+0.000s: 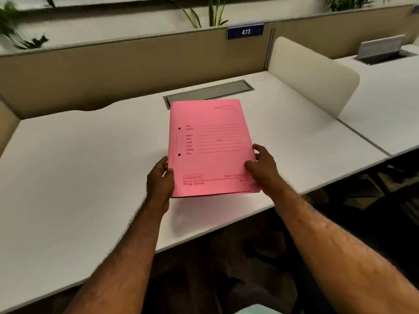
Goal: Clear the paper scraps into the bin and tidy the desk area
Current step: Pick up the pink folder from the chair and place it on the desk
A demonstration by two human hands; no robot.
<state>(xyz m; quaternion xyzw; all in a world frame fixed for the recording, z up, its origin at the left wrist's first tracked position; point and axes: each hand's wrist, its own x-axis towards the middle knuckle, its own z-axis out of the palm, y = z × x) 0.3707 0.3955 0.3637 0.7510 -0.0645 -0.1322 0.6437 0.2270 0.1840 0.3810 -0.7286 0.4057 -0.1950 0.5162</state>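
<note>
Both hands, left hand (159,177) and right hand (263,168), pinch the pink folder (210,148) by its near corners above the desk's (79,166) front edge, and loose grips could spill any papers inside.

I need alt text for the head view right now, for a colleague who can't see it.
Both hands hold a pink file folder by its near corners, left hand and right hand, above a white desk. Behind it are a closed grey cable hatch and a beige partition with a sign reading 473.
</note>
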